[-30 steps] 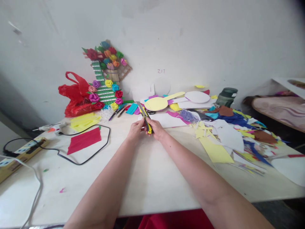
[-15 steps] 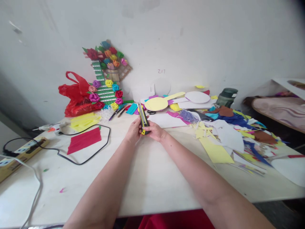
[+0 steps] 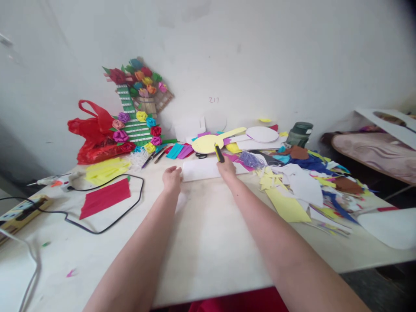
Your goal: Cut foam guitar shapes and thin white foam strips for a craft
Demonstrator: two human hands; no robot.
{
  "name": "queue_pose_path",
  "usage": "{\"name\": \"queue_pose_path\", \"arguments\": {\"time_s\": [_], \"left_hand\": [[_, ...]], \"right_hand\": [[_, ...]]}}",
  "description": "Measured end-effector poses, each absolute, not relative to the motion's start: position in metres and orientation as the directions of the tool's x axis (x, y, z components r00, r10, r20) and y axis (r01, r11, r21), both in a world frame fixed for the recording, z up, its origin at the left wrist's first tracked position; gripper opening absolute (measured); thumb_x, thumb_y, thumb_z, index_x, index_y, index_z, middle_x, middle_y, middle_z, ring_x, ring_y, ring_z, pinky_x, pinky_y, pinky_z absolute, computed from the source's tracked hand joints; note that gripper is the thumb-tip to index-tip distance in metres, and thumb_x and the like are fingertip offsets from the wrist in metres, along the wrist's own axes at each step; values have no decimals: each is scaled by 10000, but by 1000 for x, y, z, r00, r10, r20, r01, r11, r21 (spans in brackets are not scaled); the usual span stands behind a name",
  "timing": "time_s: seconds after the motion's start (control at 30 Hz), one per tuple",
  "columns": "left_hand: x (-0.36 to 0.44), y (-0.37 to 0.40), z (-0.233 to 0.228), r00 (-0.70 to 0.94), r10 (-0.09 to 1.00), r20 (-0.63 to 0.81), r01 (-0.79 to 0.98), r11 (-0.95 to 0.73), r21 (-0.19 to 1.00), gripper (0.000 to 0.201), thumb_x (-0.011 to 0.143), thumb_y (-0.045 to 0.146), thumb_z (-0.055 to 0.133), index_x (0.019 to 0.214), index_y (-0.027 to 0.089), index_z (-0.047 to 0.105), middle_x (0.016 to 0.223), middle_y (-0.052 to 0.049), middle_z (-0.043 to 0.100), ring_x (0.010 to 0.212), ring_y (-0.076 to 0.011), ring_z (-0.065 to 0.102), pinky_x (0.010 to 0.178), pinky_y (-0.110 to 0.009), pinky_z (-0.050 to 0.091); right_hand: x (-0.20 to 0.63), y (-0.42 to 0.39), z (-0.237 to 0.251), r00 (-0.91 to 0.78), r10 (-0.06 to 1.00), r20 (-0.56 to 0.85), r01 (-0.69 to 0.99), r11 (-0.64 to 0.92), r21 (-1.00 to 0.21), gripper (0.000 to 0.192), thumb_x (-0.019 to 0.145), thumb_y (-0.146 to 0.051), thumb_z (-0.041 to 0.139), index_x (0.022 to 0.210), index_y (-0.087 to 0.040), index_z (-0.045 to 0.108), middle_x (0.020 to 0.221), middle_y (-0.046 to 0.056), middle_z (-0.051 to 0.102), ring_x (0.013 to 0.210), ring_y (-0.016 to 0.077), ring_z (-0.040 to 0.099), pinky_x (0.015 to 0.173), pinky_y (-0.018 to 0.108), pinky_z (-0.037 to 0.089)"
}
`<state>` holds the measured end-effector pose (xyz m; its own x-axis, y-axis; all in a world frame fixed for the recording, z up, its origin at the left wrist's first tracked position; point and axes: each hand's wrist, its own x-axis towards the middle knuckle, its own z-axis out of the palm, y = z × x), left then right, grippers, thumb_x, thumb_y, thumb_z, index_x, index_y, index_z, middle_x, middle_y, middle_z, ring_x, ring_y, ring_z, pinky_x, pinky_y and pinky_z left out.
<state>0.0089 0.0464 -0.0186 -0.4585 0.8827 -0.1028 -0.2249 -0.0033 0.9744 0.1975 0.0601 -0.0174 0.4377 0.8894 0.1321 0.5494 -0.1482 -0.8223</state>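
My right hand (image 3: 227, 169) is closed round a black-and-yellow utility knife (image 3: 219, 154), which points up and away over the right part of a white paper sheet (image 3: 201, 170). My left hand (image 3: 172, 177) is beside the sheet's left end, fingers loosely bent and a little apart, with nothing visible in them. Whether its fingertips touch the paper I cannot tell. Behind the sheet lie a yellow paddle-shaped cutout (image 3: 206, 143) and black-handled scissors (image 3: 200, 156), partly hidden.
On the left are a red paper piece (image 3: 105, 198), a black cord (image 3: 113, 228), a glue gun (image 3: 53, 180) and a power strip (image 3: 24, 211). Paper scraps (image 3: 302, 186) and a dark green bottle (image 3: 299, 134) are at right. A paper-flower craft (image 3: 139, 125) leans on the wall.
My hands have moved apart. The utility knife, between both hands before, is now in my right hand alone, further right. My left hand has moved left to the sheet's end. The view has shifted slightly.
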Motion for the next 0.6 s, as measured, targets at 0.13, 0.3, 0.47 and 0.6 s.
{"name": "queue_pose_path", "arguments": {"time_s": [0.13, 0.3, 0.47, 0.6], "left_hand": [[16, 44, -13, -349, 911, -219, -401, 66, 914, 215, 596, 50, 639, 744, 135, 510, 586, 10, 509, 496, -104, 525, 550, -277, 479], [15, 46, -17, -245, 941, -234, -315, 151, 937, 219, 575, 153, 707, 571, 138, 488, 441, 32, 443, 354, -73, 427, 346, -190, 330], [6, 45, -21, -184, 958, -219, -212, 178, 961, 248, 548, 220, 735, 565, 141, 500, 419, 19, 474, 319, -83, 415, 312, -188, 249], [-16, 48, -21, -266, 963, -48, -249, -20, 968, 237, 577, 284, 712, 691, 138, 564, 521, -3, 566, 448, -132, 540, 439, -232, 411]], "right_hand": [[213, 59, -21, 473, 869, 145, 708, -277, -650, 359, 741, -189, 429, 1071, -174, 570, 964, 107, 642, 969, 268, 578, 853, 411, 397], [211, 51, -21, 479, 865, 146, 662, -247, -708, 423, 735, -215, 425, 1140, -201, 545, 985, 96, 636, 942, 270, 583, 785, 376, 426], [205, 47, -16, 494, 854, 164, 624, -216, -751, 416, 741, -256, 431, 1135, -214, 558, 970, 86, 637, 940, 264, 576, 806, 380, 417], [207, 51, -20, 561, 799, 219, 613, -223, -758, 445, 758, -251, 420, 1187, -204, 530, 1001, 103, 628, 961, 269, 569, 832, 387, 406]]}}
